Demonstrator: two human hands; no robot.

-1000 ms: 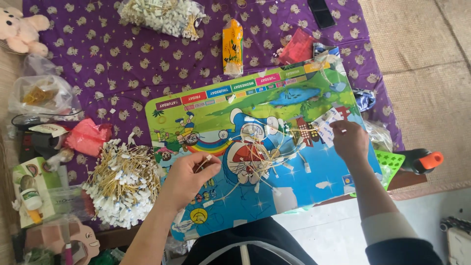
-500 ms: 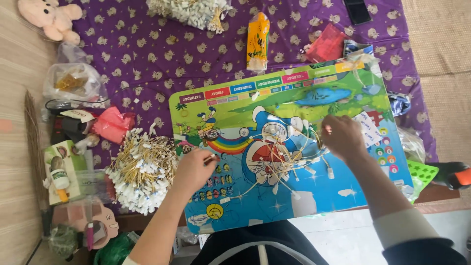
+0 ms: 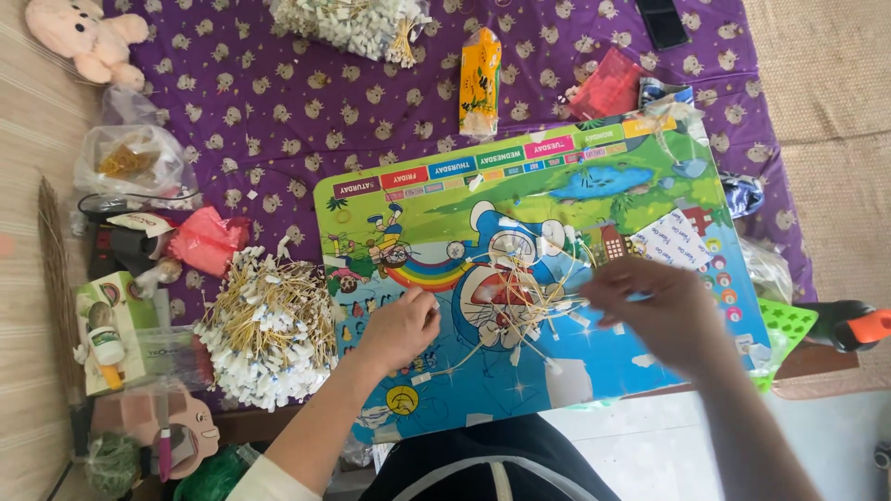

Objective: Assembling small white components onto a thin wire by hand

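Nearest the camera, both hands are working on a colourful cartoon board [image 3: 557,390] that lies across the near edge of the purple patterned cloth [image 3: 278,102]. The left hand [image 3: 401,325] sits on the board's near left part, fingers curled together with the fingertips pinched near something small and white (too tiny to say if it's really gripped). The right hand [image 3: 654,311] is blurred over the board's right half; its fingers look bunched at the end of a few thin yellow strings, but I can't tell for sure if they're clamped. Between the two hands, in the middle of the board, is a loose tangle of yellow strings with white tags [image 3: 529,297].

Just off the board's left edge there's a big heap of the same tagged strings [image 3: 269,325], and a red pouch [image 3: 206,239] beyond that. At the cloth's left edge are a clear plastic bag [image 3: 130,162] and a small box [image 3: 107,329]. At the right edge, a green mesh tray [image 3: 787,325] touches an orange-and-black tool [image 3: 854,325].

Toward the far edge: an orange snack packet [image 3: 480,79], a red packet [image 3: 608,88], another bagged pile of tags [image 3: 353,23], a dark phone [image 3: 662,20], and a pink plush toy [image 3: 88,42] off the far left corner.
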